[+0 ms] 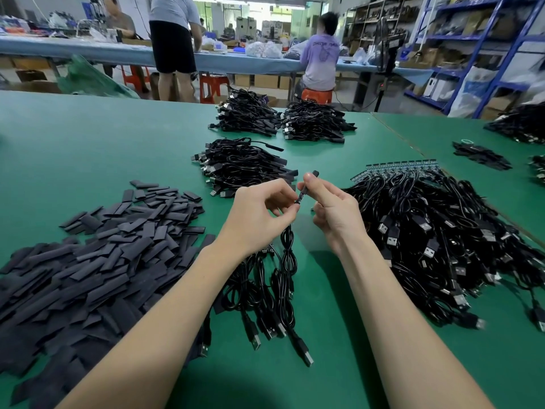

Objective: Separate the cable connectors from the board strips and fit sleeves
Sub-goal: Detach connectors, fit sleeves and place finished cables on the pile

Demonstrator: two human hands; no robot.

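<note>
Mid-task. Left hand point(259, 214) pinching cable point(287, 246) just below its end; right hand point(330, 202) fingers clamped on sleeve point(309, 180) over that end. Beyond the hands, finished bundles point(244, 166); right of them, unseparated board strips point(401, 168) with cables; left, loose sleeves point(97, 246). Green tabletop point(88, 137); beyond it, workshop benches, shelving, seated person point(320, 60).

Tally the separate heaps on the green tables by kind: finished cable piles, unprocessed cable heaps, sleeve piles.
Finished sleeved-cable piles: 3, far left pile, far right pile, near pile
Cable heaps with board strips: 1, big heap
Loose cable bunch under the hands: 1, bunch
Sleeve piles: 2, large pile, small pile
Total: 7
Blurred heaps at the right edge are not counted.
</note>
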